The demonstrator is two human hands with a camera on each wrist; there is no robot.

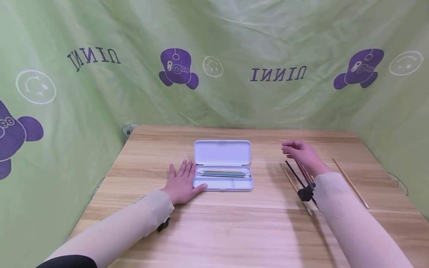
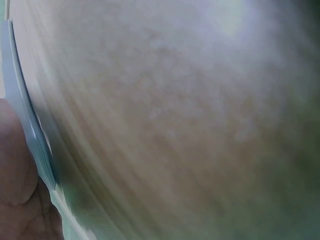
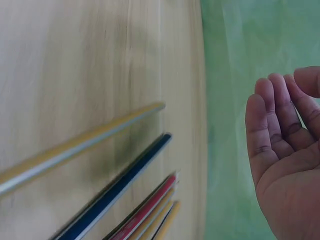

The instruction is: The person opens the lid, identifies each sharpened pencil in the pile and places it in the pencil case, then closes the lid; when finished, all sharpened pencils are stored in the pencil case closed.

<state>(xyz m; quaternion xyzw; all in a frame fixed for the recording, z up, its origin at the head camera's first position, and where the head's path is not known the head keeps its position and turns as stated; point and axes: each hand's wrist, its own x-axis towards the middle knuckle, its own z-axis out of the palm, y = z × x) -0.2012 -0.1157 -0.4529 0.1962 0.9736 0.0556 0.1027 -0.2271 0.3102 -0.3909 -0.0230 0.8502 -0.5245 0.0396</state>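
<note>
A white pencil case [image 1: 222, 152] stands with its lid raised at the middle of the table. Several pencils [image 1: 228, 174] lie lengthwise in its rear compartment. My left hand [image 1: 181, 188] rests flat with fingers spread at the case's left side, thumb on its front left corner. Over loose pencils on the right, my right hand [image 1: 305, 158] hovers with gently bent fingers and nothing in them. Below it lie a yellow pencil [image 3: 80, 141], a dark blue pencil [image 3: 117, 189] and a red pencil [image 3: 150, 205], with more yellow ones beside the red. The right forearm partly hides them in the head view.
A single light wooden-coloured pencil [image 1: 350, 183] lies apart, right of the right forearm. The wooden table [image 1: 221, 230] reaches back to a green printed curtain [image 1: 228, 104] that surrounds it on the back and sides.
</note>
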